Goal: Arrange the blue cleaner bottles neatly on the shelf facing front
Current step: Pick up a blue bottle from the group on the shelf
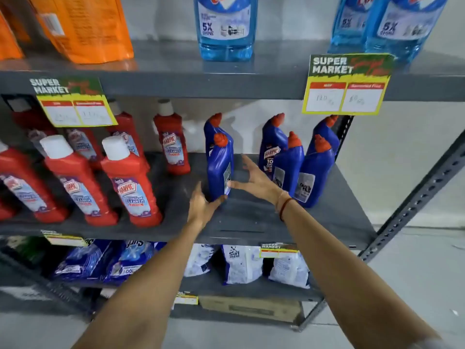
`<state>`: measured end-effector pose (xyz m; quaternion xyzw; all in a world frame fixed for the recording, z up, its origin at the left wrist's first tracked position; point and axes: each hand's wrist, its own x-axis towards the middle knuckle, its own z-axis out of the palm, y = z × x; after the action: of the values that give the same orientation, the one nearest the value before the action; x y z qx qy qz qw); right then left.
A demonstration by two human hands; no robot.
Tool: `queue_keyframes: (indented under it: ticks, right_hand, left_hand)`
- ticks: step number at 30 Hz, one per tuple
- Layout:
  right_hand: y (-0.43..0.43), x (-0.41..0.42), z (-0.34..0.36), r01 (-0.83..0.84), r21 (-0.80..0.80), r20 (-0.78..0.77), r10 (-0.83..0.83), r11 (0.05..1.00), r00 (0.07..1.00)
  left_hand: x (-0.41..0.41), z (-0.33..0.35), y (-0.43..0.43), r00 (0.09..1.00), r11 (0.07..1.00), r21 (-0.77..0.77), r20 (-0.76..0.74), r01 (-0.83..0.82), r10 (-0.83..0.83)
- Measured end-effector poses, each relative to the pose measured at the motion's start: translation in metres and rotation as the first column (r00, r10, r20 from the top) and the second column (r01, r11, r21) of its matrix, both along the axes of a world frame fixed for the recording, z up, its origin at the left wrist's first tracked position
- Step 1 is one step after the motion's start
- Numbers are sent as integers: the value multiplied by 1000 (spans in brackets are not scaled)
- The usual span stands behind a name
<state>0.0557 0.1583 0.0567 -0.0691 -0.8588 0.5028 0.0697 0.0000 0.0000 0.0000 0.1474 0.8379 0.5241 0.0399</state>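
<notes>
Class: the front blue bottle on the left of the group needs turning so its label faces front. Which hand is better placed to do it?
Probably the left hand: its fingertips already touch the base of the blue bottle, while the right hand is spread open beside it.

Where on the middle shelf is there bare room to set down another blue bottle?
Bare shelf lies between the front blue bottle at both hands and the right blue cluster, reaching the front edge. A narrower strip separates that bottle from the red bottles. The right cluster is packed tight.

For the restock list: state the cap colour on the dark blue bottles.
Orange-red caps on the dark blue bottles, head view.
</notes>
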Motion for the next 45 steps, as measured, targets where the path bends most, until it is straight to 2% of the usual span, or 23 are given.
queue_keyframes:
  ticks: [2,7,11,15,18,20,22,25,28,30,32,34,35,37,38,40,42,45]
  right_hand:
    - [-2,-8,2,-21,-44,17,22,999,1000]
    - [1,-35,-14,-103,-48,171,110,993,979]
    - [1,-48,-25,-78,-59,132,86,995,988]
    - [1,-57,-20,-32,-123,46,38,992,998]
    - [2,-61,-11,17,-170,-48,-26,985,999]
    - [1,-63,-2,79,-143,-113,-95,987,989]
    - [-4,-65,5,195,-133,-180,-217,972,959]
    - [-22,-65,18,426,-120,-278,-443,897,852]
    - [-48,-61,30,559,-77,-338,-549,825,764]
    - [-62,-56,35,591,-43,-365,-563,805,741]
    - [-64,-54,40,583,24,-399,-526,812,751]
    - [-53,-53,45,496,53,-395,-438,866,807]
    - [-45,-53,46,426,9,-366,-394,905,843]
    - [-28,-52,42,255,-204,-244,-302,945,922]
    - [-23,-51,38,158,-314,-179,-222,936,959]
    - [-16,-49,26,40,-396,-141,-103,917,985]
    - [-15,-52,16,68,-400,-171,-148,914,974]
    - [-28,-57,7,223,-353,-204,-307,909,930]
  left_hand:
    - [-5,-6,6,998,998,69,63,10,-14]
    - [-22,-23,22,991,998,58,134,-25,17]
    - [-40,-29,20,994,998,60,108,8,-14]
    - [-57,-30,8,973,976,118,121,183,-197]
    - [-66,-21,1,899,917,135,191,375,-395]
    - [-68,-13,1,844,872,211,232,441,-483]
    - [-64,-10,4,885,878,329,193,348,-423]
    - [-54,-23,22,985,916,396,126,56,-115]
    - [-31,-12,48,995,913,408,94,-24,-16]
    - [-19,8,58,988,860,499,149,-105,35]
    - [-25,15,58,987,820,563,162,-102,12]
    - [-36,12,45,972,852,517,144,85,-184]
    - [-42,9,37,938,846,505,180,169,-295]
    - [-50,11,21,844,809,492,237,322,-481]
    - [-52,14,14,803,791,471,246,391,-543]
    - [-54,20,8,746,779,427,292,459,-599]
    - [-57,17,4,751,809,384,330,446,-571]
    - [-58,12,0,805,853,343,319,394,-500]
